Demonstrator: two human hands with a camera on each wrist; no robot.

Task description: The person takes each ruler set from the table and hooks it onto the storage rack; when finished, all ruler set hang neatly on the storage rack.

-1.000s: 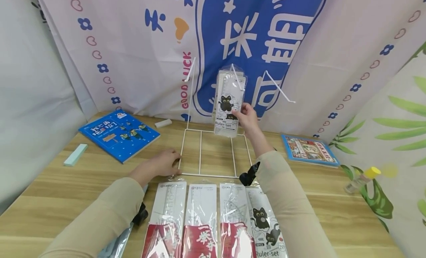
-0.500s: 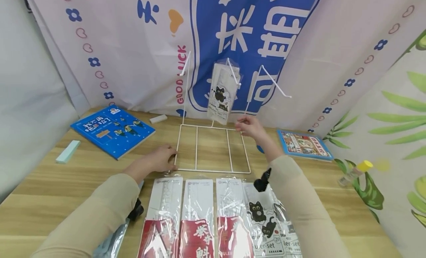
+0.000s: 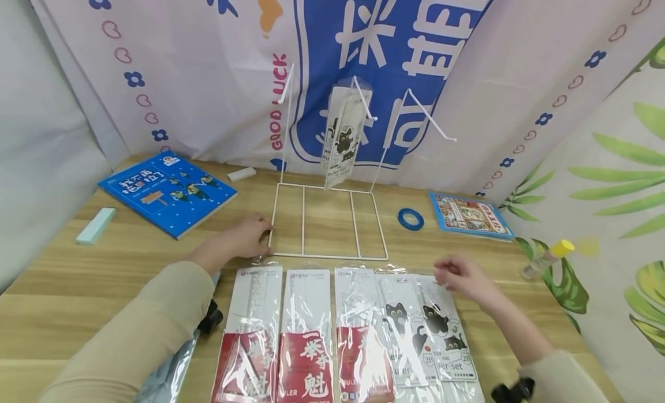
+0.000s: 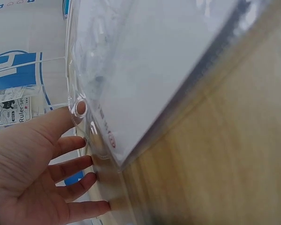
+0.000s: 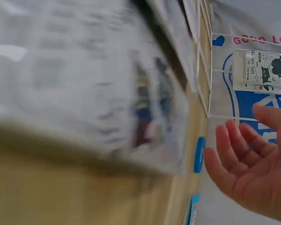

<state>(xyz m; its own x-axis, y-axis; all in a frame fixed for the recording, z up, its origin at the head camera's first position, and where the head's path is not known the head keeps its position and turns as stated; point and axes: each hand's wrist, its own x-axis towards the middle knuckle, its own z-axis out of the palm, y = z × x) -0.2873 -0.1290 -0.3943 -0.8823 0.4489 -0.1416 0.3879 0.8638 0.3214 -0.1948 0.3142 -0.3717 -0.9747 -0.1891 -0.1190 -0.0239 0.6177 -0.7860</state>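
My left hand (image 3: 246,237) rests at the left front corner of a white wire display rack (image 3: 332,256). Its fingers are spread, fingertips at the base wire, in the left wrist view. On the rack's middle hook hang ruler-set packets (image 3: 344,138) with black cats, slightly turned. My right hand (image 3: 464,279) is above the table at the top of a cat ruler-set packet (image 3: 449,334); relaxed fingers hold nothing in the right wrist view (image 5: 253,159). A second cat packet (image 3: 402,328) overlaps beside it. Several red-and-white ruler packets (image 3: 306,334) lie to the left.
A blue book (image 3: 168,192), a white eraser (image 3: 241,174) and a pale green box (image 3: 96,226) lie at the left. Blue tape roll (image 3: 410,219), another book (image 3: 471,216) and a yellow-capped glue bottle (image 3: 548,258) are at the right. A printed curtain hangs behind.
My right hand has let go of the hanging ruler-set packet and moved down and right to the packets on the table. The hung packet swings and turns. My left hand stays at the rack.
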